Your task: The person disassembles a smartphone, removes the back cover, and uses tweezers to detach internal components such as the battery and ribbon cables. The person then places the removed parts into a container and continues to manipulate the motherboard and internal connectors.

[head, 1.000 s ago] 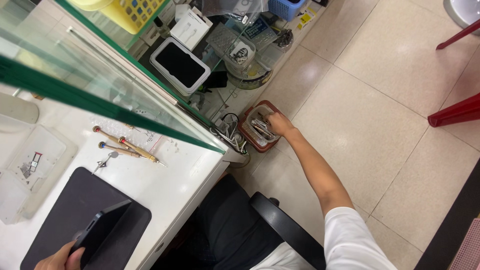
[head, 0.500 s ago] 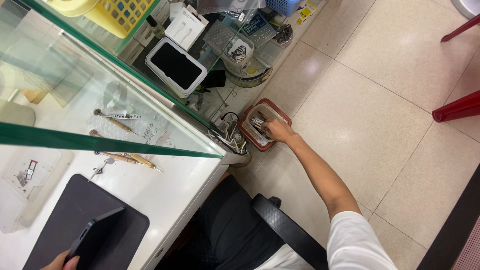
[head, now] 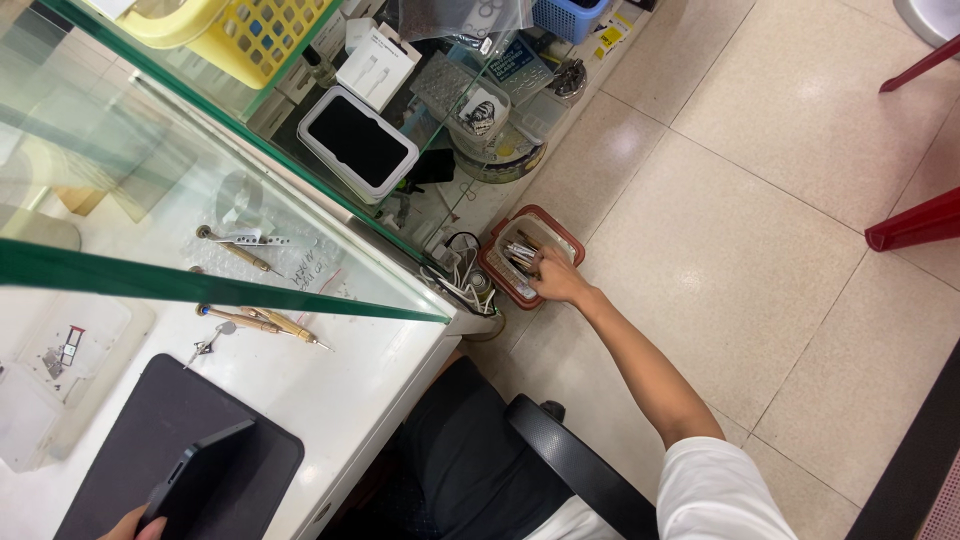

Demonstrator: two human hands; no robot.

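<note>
My right hand (head: 556, 280) reaches down to the floor into a small red-rimmed box (head: 568, 236) filled with slim tools (head: 520, 255); its fingers lie among the tools, and I cannot tell whether they grip one. My left hand (head: 130, 525) shows only at the bottom edge, holding a dark phone (head: 195, 480) over a black mat (head: 110, 450) on the white worktop. Screwdrivers (head: 262, 322) lie on the worktop beyond the mat.
A glass shelf (head: 200, 285) juts over the worktop. Below it sit a white-framed tablet (head: 357, 143), a white box (head: 378, 67), a yellow basket (head: 245, 35) and cables (head: 455, 280). A black chair arm (head: 575, 470) is near my lap. Red stool legs (head: 915, 225) stand at right.
The view has shifted slightly, so the shelf and worktop appear higher. My right hand stays in the red box, moved a little among the tools. The left hand keeps hold of the phone.
</note>
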